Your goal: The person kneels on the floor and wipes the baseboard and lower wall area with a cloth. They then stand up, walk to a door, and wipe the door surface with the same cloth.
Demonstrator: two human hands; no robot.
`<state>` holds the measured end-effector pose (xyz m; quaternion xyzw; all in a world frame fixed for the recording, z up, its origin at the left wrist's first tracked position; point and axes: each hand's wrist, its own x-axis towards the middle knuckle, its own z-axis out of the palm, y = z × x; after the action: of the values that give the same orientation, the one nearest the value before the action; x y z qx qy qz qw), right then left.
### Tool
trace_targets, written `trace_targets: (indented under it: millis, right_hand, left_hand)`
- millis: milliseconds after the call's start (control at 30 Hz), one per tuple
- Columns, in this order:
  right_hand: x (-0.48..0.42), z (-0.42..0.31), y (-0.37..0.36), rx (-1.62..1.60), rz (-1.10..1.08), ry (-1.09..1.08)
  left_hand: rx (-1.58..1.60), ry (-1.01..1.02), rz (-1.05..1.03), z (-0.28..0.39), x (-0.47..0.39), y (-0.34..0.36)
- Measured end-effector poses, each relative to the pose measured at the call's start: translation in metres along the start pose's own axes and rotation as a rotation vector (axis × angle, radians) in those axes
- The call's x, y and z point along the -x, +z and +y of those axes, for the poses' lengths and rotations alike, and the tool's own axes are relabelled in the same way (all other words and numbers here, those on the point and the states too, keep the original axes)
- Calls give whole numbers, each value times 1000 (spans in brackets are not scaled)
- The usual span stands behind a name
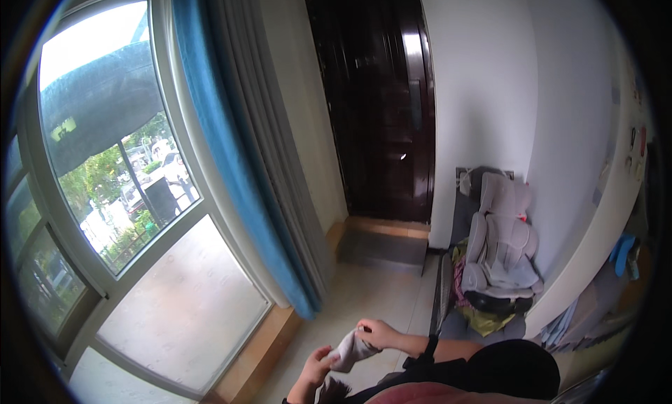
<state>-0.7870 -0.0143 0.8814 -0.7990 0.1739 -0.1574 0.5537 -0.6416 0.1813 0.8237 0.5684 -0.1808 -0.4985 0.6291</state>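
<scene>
A small light grey cloth item (353, 350), perhaps a sock, is stretched between my two hands above the tiled floor. My left hand (318, 365) grips its lower left end with fingers and thumb. At its upper right end, my right hand (379, 334) pinches the fabric, the fingers curled over it. Black bands sit around both wrists. Part of the cloth's far side is hidden by my fingers.
A grey child car seat (506, 246) stands by the wall at right, with cloths under it. Ahead are a dark door (380, 104) and a grey doormat (382, 249). Blue and grey curtains (236, 141) hang beside the large window (121, 141) at left.
</scene>
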Motion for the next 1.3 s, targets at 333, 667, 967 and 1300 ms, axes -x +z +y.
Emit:
trace_targets:
  millis: [333, 667, 967, 1300]
  right_hand:
    - [-38, 93, -65, 86, -143, 207]
    - [-113, 92, -165, -117, 56, 192]
    - [-181, 93, -139, -160, -373, -71]
    - [-304, 118, -182, 173, -64, 149]
  left_hand:
    - [-744, -171, -221, -23, -112, 16]
    - [-1133, 144, -132, 115, -253, 109]
    - [-572, 121, -32, 112, -317, 92]
    - [-682, 292, -298, 191, -445, 75]
